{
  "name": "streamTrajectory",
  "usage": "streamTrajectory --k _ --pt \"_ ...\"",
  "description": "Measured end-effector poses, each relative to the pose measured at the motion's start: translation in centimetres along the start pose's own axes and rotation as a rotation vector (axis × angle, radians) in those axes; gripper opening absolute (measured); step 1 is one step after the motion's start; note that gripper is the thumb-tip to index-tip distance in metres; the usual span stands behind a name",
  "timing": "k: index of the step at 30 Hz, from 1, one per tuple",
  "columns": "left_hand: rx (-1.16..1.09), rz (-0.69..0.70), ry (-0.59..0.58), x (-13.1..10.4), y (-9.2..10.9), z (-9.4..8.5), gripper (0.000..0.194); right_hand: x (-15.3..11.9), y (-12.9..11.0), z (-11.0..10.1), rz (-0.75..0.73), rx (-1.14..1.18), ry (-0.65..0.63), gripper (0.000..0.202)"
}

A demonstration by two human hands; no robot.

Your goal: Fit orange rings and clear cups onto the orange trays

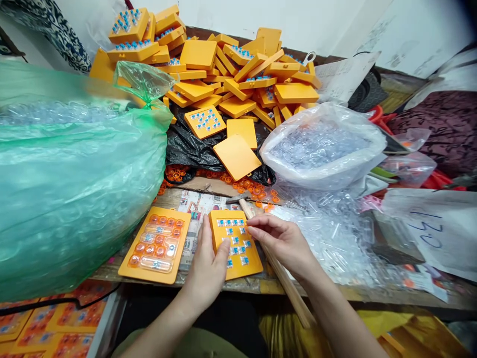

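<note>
Left grip (208, 261) is partly closed about the left edge of the studded panel (238, 245), on the bench (169, 200). Right grip (281, 242) is bunched by its upper right; whether anything is held cannot be told.

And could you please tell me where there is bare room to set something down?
Only a narrow strip of printed paper seems bare, between the covered yellow case and the left hand. Clear plastic pieces crowd the right; orange rings, behind.
</note>
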State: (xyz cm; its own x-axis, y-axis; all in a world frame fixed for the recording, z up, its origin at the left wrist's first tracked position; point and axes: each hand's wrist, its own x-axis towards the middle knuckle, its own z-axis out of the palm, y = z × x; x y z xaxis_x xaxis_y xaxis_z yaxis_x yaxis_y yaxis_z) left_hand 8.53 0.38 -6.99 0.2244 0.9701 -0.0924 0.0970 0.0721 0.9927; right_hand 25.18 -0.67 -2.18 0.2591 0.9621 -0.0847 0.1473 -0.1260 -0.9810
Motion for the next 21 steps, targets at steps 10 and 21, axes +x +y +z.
streamTrajectory --k 10,21 --pt "0.390 0.977 -0.177 -0.9 3.3 -1.8 0.032 -2.7 0.0 1.1 0.207 0.278 -0.120 0.039" --pt "0.511 0.583 -0.141 0.4 3.4 -2.7 0.037 -3.6 1.3 0.8 -0.094 -0.254 0.151 0.026"
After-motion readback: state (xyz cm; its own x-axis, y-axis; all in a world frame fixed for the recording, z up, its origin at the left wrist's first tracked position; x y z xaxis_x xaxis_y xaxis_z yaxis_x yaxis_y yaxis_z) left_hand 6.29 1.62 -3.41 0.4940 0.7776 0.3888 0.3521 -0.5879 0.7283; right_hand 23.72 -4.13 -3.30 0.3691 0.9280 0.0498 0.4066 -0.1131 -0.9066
